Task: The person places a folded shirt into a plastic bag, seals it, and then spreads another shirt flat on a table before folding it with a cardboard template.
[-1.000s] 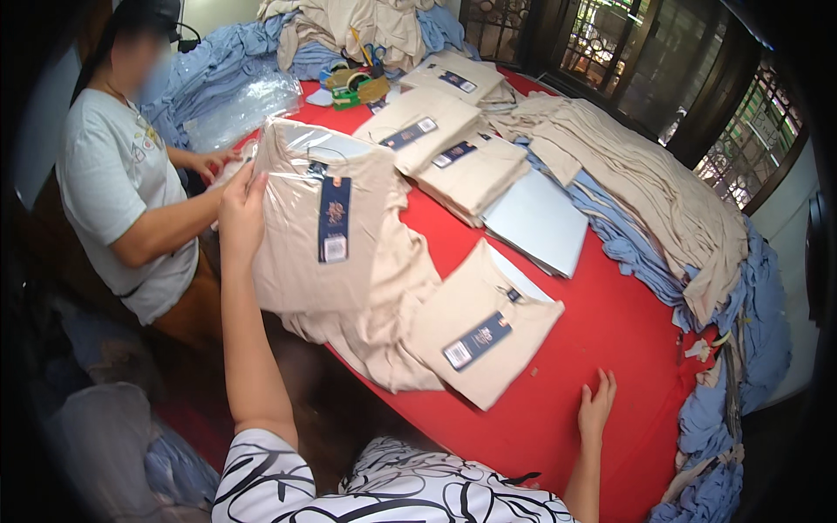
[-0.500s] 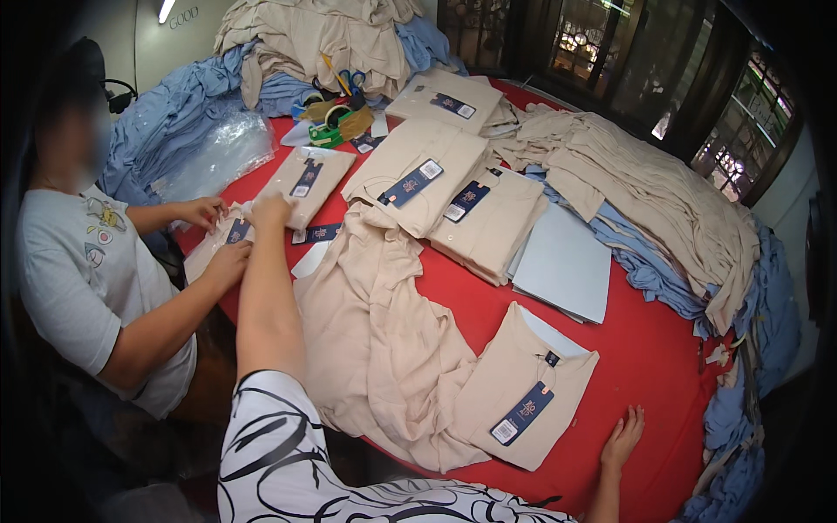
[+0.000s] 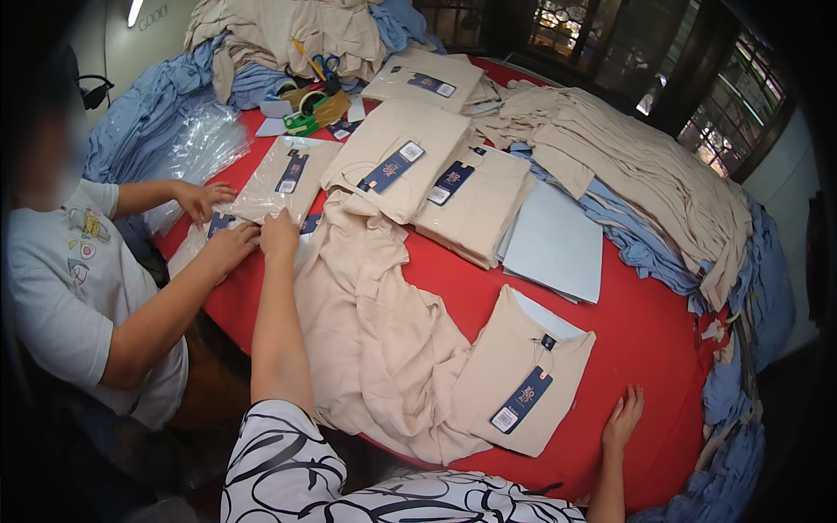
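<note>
A beige folded shirt in a clear bag lies at the left of the table, with a dark blue tag on it. At its near edge my left hand has its fingers closed on the bag. Beside it are a co-worker's hands, over another beige shirt with a tag. My right hand rests open on the red tabletop, holding nothing. Left of that hand lies a folded beige shirt with a blue hang tag and white board at its collar. An unfolded beige shirt spreads between my arms.
Stacks of folded tagged shirts stand mid-table, beside white boards. Beige garments and blue ones heap along the right edge. Farther back are a green tape dispenser, scissors, clear bags and more garment piles.
My left hand has drawn back from the top of the bagged shirt to its near edge. The co-worker's hands have shifted slightly. My right hand stays on the table. The view has tilted slightly.
</note>
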A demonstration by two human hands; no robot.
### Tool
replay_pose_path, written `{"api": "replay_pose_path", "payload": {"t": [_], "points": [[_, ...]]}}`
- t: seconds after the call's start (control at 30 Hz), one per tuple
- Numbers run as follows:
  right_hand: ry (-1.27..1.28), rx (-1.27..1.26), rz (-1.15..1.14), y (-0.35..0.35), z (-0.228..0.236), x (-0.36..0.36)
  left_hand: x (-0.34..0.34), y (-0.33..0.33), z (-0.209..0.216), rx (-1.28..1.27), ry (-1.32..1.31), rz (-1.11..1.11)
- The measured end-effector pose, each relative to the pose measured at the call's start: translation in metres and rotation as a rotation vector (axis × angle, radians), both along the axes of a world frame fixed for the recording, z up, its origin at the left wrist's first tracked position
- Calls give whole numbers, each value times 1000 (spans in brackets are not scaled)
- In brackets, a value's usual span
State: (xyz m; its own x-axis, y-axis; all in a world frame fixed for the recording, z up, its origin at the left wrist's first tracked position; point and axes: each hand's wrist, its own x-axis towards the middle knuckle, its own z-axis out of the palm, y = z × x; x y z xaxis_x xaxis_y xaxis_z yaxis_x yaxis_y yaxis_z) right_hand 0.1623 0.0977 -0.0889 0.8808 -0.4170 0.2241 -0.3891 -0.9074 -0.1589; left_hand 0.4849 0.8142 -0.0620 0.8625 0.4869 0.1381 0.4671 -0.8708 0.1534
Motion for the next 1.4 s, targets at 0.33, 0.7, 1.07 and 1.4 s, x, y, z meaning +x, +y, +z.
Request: {"api": "replay_pose_path", "payload": {"t": [0.33,0.7,1.07,1.4], "points": [[0,24,15,3,1,12,13,62,-30,-63,-127,-214],[-59,222,-37,3,17,10,-164,-217,47,-544,-279,-537],[401,488,472,69,52,182,-71,-351,-15,-729,186,-469],[199,744,429,65,77,149,-70,-380,8,-1061,-90,-702]]}}
